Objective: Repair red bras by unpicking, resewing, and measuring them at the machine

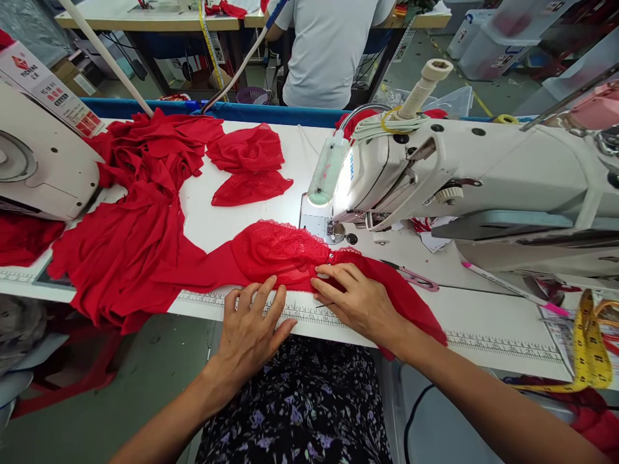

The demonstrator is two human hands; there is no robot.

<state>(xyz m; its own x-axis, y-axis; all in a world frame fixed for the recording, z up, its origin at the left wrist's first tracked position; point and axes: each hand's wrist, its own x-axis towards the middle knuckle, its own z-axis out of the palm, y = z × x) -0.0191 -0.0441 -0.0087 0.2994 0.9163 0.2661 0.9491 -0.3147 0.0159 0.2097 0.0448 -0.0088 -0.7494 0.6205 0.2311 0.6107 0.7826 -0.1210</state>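
Note:
A red lace-edged garment piece (280,251) lies along the front of the white sewing table. My left hand (254,316) rests on its near edge, fingers spread and palm down. On the same fabric, further right, my right hand (355,293) has its thumb and fingers bent together at the cloth, just in front of the presser foot (333,231); the fingertips seem to pinch the edge. Above stands the white sewing machine (396,167), its small lamp (329,169) lit. Pink-handled thread snips (418,279) lie right of my right hand, partly under the red cloth.
A heap of red fabric (140,212) fills the table's left side by a second machine (43,154). Two red lace pieces (251,161) lie behind. A pink-tipped pen (512,288) and a yellow tape measure (587,348) are at right. A person (326,51) sits beyond.

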